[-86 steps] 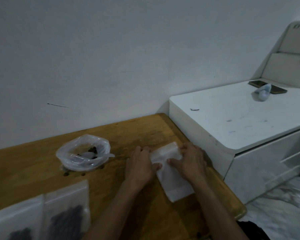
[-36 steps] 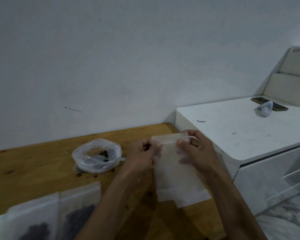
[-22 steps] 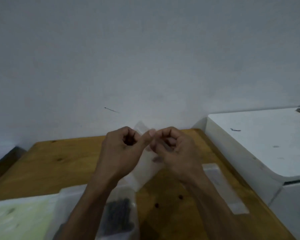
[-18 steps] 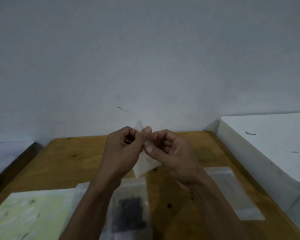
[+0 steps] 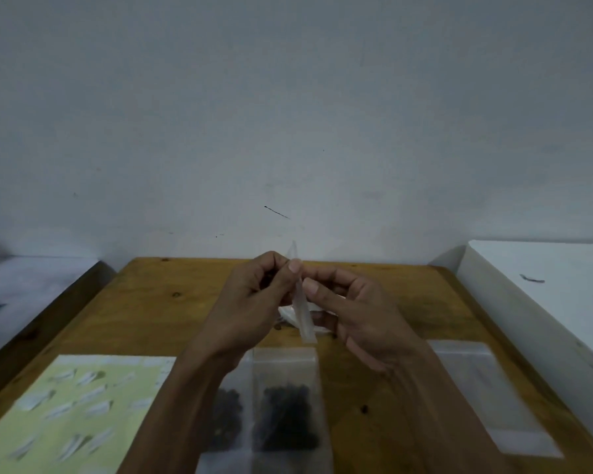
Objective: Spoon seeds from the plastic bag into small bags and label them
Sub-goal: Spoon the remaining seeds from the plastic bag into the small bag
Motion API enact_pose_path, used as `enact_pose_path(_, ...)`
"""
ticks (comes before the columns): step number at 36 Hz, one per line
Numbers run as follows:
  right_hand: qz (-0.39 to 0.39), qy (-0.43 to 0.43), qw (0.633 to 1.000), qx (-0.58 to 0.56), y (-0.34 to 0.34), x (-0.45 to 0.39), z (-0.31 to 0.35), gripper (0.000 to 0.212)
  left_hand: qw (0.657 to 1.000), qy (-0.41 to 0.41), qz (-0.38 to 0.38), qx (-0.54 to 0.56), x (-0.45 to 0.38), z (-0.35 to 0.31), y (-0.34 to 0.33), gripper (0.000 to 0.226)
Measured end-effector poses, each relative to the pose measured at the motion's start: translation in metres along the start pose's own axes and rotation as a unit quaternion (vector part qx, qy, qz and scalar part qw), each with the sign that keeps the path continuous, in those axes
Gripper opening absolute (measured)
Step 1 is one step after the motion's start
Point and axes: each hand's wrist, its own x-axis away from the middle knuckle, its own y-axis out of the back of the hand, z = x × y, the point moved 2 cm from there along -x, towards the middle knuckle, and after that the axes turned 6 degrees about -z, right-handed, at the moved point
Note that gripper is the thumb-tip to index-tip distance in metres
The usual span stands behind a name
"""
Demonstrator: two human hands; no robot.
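Empty small bag (image 5: 302, 309) held edge-on above tabletop (image 5: 158, 302), long axis near-vertical, mouth up. Left hand (image 5: 254, 302) and right hand (image 5: 356, 313) both pinch its top edge; plastic seed bag (image 5: 288, 314) lies directly behind.

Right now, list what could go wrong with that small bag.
1. Both hands, left and right, pinch the thin empty bag near its mouth; it may tear or stay stuck shut.
2. It hangs over the seed bag; a slip could scatter seeds.
3. Filled bags lie under the forearms and could be swept aside.
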Motion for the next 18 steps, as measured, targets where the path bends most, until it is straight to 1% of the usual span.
enact_pose_path(5, -0.010, 0.014, 0.998, 0.061, -0.002, -0.004, 0.000, 0.045, 1.000, 0.005, 0.006, 0.010, -0.003, 0.004, 0.005, 0.036)
enact_pose_path(10, 0.002, -0.009, 1.000, 0.026, -0.004, -0.008, -0.002, 0.040, 1.000, -0.008, 0.002, 0.006, -0.004, 0.007, 0.010, 0.032)
enact_pose_path(12, 0.005, -0.006, 1.000, 0.030, -0.006, -0.009, -0.003, 0.038, 1.000, -0.013, -0.002, 0.000, -0.004, 0.007, 0.012, 0.033)
enact_pose_path(13, 0.003, 0.006, 0.999, 0.050, -0.007, -0.009, -0.003, 0.036, 1.000, -0.017, -0.006, -0.008, -0.004, 0.008, 0.014, 0.033)
enact_pose_path(15, -0.017, 0.059, 0.987, 0.146, -0.011, -0.007, -0.001, 0.028, 0.998, -0.033, -0.017, -0.042, -0.003, 0.009, 0.017, 0.029)
enact_pose_path(16, -0.036, 0.101, 0.972, 0.210, -0.013, -0.007, 0.001, 0.022, 0.996, -0.045, -0.028, -0.066, -0.003, 0.009, 0.017, 0.030)
enact_pose_path(18, -0.072, 0.189, 0.926, 0.320, -0.019, -0.006, 0.004, 0.016, 0.990, -0.054, -0.055, -0.122, 0.000, 0.005, 0.016, 0.044)
